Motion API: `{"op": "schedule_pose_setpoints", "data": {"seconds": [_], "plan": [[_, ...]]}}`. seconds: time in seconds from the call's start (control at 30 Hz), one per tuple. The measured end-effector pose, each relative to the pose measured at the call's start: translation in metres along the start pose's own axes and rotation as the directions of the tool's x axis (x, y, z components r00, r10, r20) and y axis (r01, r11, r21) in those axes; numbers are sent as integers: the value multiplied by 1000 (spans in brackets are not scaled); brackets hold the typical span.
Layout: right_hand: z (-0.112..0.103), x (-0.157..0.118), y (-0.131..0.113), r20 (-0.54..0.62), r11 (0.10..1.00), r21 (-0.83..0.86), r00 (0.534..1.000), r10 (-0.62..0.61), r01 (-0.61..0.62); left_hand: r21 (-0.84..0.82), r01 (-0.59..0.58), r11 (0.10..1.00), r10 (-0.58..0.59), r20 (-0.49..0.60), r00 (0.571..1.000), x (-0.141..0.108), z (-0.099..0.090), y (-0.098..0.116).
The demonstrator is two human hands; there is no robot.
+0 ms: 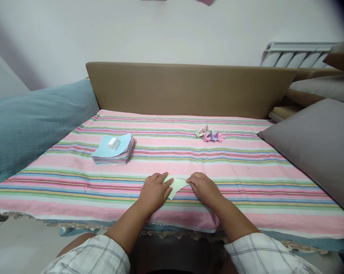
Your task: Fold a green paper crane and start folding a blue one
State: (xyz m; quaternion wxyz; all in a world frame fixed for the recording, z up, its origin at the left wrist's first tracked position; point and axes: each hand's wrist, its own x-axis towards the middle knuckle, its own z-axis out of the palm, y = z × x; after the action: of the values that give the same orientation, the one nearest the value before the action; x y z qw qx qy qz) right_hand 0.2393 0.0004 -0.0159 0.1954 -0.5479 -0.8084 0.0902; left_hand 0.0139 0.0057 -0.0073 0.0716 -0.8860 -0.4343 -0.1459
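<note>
A pale green sheet of paper [178, 185], partly folded, lies on the striped cloth in front of me. My left hand [156, 189] rests on its left part with the fingers spread, pressing it down and covering some of it. At the paper's right corner, my right hand [203, 186] pinches the edge between thumb and fingers. Beyond my right hand sits a small cluster of folded paper pieces [210, 135] in green, pink and purple. A stack of coloured paper [115, 150] stands to the left, light blue on top, with a small white block [113, 143] on it.
The striped cloth [160, 148] covers the sofa seat, with its lace edge towards me. A brown backrest [183, 89] runs along the back. A blue cushion or armrest [40, 121] bounds the left, and grey cushions [317, 140] lie at the right.
</note>
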Motion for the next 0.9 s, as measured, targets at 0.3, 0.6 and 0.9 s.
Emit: {"op": "schedule_pose_setpoints", "data": {"seconds": [0.3,0.6,0.9], "plan": [[0,0,-1,-6,1000,-30,1000,-2,2,92,-326,941,334,-93,938,6,5,16],[-15,-1,6,33,994,83,997,71,-73,-34,-342,939,344,83,935,11,15,8],[-13,3,8,54,939,239,969,240,-245,-176,-308,935,327,87,941,5,4,8]]}}
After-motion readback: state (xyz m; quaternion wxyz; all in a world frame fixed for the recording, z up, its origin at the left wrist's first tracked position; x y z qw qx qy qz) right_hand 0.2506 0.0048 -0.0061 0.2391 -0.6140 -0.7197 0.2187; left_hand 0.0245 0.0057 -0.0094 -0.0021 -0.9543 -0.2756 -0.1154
